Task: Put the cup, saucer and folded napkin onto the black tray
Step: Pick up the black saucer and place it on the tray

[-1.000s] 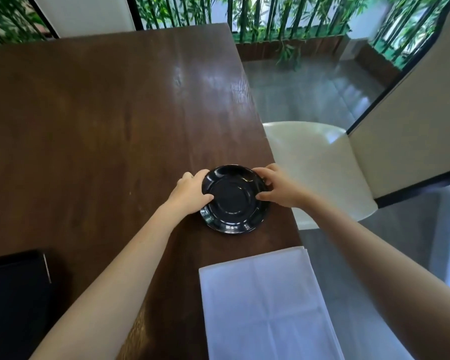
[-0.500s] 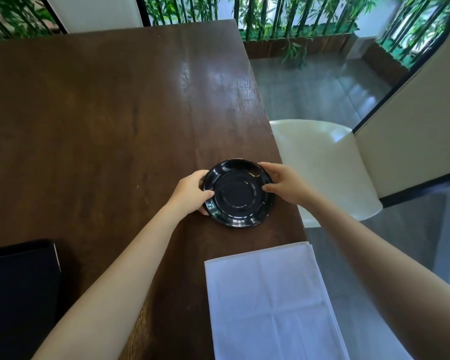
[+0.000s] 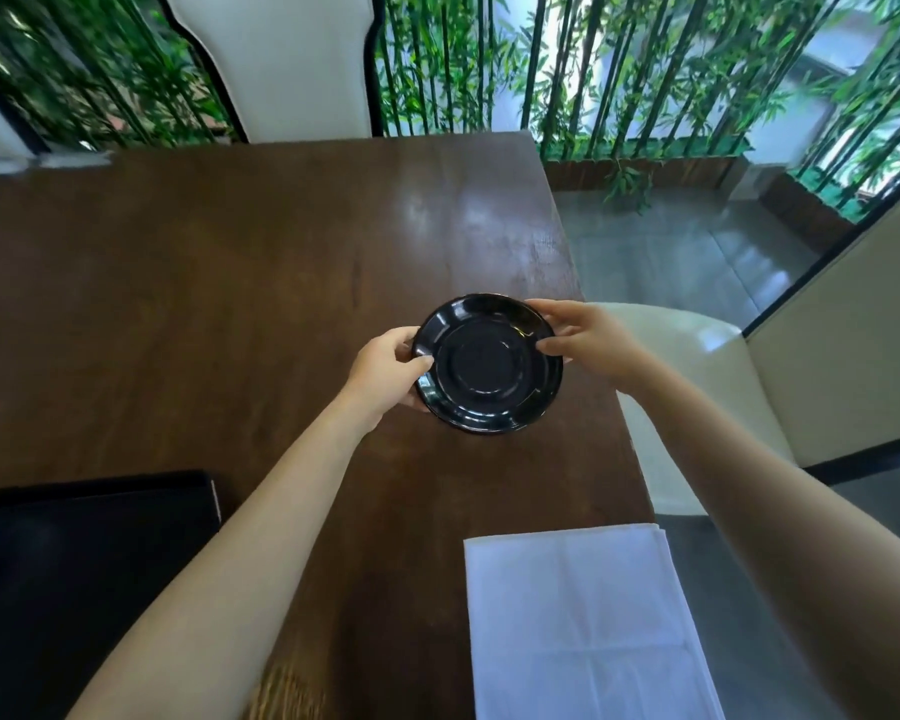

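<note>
A glossy black saucer [image 3: 489,363] is held above the brown table near its right edge. My left hand [image 3: 385,371] grips the saucer's left rim and my right hand [image 3: 588,337] grips its right rim. A white folded napkin [image 3: 578,626] lies flat at the table's near right corner, below the saucer. The black tray [image 3: 84,574] lies at the near left of the table, partly cut off by the frame edge. No cup is in view.
The dark wooden table [image 3: 204,304] stretches away to the far side. A white chair seat [image 3: 697,387] stands right of the table. Another white chair back [image 3: 292,59] is at the far edge, with bamboo behind it.
Both hands have lifted the saucer off the table and it now hangs slightly above it. The camera has tilted up, showing more of the far side and of the tray.
</note>
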Tool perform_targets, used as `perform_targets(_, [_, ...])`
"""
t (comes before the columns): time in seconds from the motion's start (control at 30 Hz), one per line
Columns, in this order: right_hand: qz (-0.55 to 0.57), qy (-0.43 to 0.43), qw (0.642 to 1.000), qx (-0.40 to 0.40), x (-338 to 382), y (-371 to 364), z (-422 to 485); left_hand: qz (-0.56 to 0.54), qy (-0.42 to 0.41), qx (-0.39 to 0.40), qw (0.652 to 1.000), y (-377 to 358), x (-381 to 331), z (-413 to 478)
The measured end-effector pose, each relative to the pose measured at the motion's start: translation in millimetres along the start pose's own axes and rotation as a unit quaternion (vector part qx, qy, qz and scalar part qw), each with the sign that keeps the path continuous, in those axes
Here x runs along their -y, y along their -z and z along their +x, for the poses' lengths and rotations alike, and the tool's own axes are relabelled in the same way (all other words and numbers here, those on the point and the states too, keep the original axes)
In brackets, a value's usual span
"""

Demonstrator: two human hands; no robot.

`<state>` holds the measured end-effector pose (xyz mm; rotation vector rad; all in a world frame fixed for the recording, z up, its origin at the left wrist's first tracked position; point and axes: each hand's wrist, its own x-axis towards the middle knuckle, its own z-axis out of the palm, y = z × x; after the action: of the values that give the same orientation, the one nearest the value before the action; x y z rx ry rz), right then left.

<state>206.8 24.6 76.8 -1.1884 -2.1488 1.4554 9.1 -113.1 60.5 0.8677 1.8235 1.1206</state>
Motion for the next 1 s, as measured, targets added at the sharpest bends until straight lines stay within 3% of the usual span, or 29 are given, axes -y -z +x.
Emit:
perform_targets(0.43, [-0.038,0.097,0.993,0.06,130.3,-70.2,18.9,-0.046,-0.03,-0.111,0.992,130.2,-26.7,-64.9])
perform_targets(1.0, [-0.03,0.2,0.95,0.238,261.4,-266.1,9.1,-0.134,-0.014,-0.256,0.957,306.2,35.3,-207.0])
